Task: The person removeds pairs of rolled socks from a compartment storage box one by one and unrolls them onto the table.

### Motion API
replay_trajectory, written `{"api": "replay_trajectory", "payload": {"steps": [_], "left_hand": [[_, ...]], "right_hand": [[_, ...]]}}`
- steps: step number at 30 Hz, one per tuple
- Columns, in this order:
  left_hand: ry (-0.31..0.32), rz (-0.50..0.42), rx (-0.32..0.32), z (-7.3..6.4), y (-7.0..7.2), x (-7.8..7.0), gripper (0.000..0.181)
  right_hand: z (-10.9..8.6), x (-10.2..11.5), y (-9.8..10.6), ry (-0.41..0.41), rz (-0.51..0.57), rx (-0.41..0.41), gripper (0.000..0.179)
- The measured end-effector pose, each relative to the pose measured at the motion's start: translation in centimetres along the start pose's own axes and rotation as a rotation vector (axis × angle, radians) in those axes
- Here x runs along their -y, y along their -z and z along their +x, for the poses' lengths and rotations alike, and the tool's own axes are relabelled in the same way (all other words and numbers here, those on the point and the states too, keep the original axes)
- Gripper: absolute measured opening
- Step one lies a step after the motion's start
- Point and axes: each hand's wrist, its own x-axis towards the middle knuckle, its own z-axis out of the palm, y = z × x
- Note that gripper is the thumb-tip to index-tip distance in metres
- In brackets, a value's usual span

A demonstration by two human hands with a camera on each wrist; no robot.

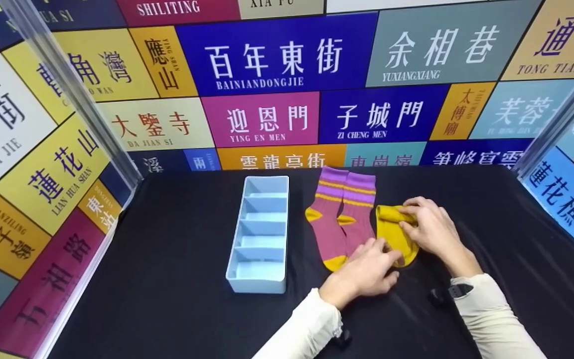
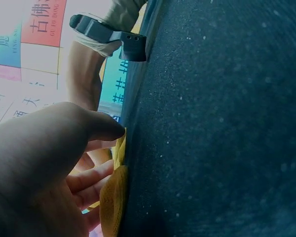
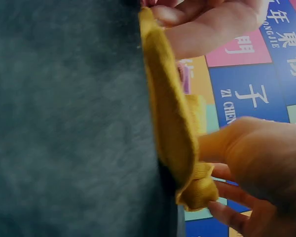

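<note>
A yellow sock point(image 1: 397, 242) lies on the black cloth with its cuff end folded over; whether it is one sock or a pair I cannot tell. My right hand point(image 1: 434, 227) pinches the folded cuff, thumb on one side and fingers on the other, as the right wrist view shows with the sock point(image 3: 170, 108) edge-on. Near the lower left edge of the sock, my left hand point(image 1: 366, 269) rests with loosely bent fingers touching it. To the left lies a pair of pink-purple socks point(image 1: 324, 217) with yellow heels, toes and stripes, partly covered by my left hand.
A light blue tray point(image 1: 259, 285) with several compartments in a row stands left of the socks. Behind the table rises a wall point(image 1: 277, 55) of coloured signs, with clear upright posts point(image 1: 82, 99) at the sides. Dark devices point(image 1: 460, 290) are strapped to my wrists.
</note>
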Motion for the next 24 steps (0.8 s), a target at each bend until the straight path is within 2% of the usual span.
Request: {"api": "replay_trajectory", "payload": {"steps": [5, 13, 18, 21, 24], "left_hand": [[0.001, -0.036, 0.010, 0.0, 0.0, 0.2, 0.027], [0.006, -0.076, 0.032, 0.0, 0.1, 0.2, 0.027], [0.011, -0.070, 0.030, 0.0, 0.2, 0.3, 0.027], [0.013, -0.075, 0.032, 0.0, 0.3, 0.4, 0.028], [0.016, -0.083, 0.037, 0.0, 0.3, 0.5, 0.028]], "right_hand": [[0.3, -0.1, -0.2, -0.042, -0.022, -0.053, 0.032], [1.6, -0.3, -0.5, -0.085, 0.029, -0.131, 0.020], [2.3, -0.2, -0.7, -0.023, -0.035, -0.119, 0.021], [2.5, -0.2, -0.7, 0.017, -0.078, -0.074, 0.031], [2.6, -0.2, -0.6, 0.016, -0.091, -0.020, 0.039]]}}
